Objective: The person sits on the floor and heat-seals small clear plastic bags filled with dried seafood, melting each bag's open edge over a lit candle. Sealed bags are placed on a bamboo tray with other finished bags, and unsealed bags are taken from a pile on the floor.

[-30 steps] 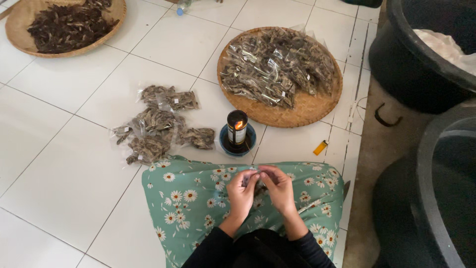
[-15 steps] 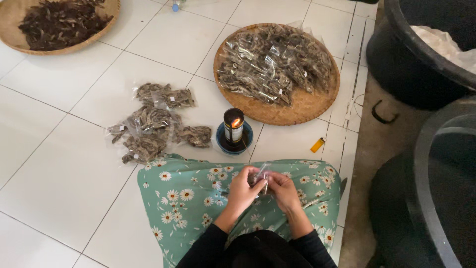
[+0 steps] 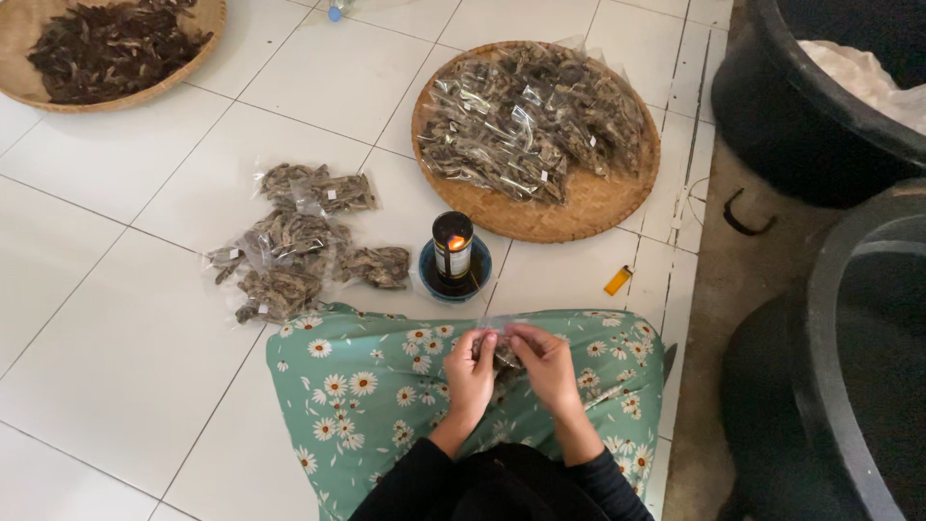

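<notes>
My left hand and my right hand meet over my lap, which is covered by green cloth with white flowers. Between their fingertips they pinch a small clear plastic packet of dark dried pieces. Just beyond my knees a small burning lamp stands in a blue dish. A loose pile of filled clear packets lies on the white tiles to the left of the lamp.
A round woven tray heaped with filled packets sits past the lamp. Another woven tray of loose dark dried pieces lies far left. Two big black tubs stand on the right. A small orange lighter lies on the tiles.
My hands have stayed together over my lap, shifting slightly right, with the fingers working on the small packet. Nothing else on the floor has moved.
</notes>
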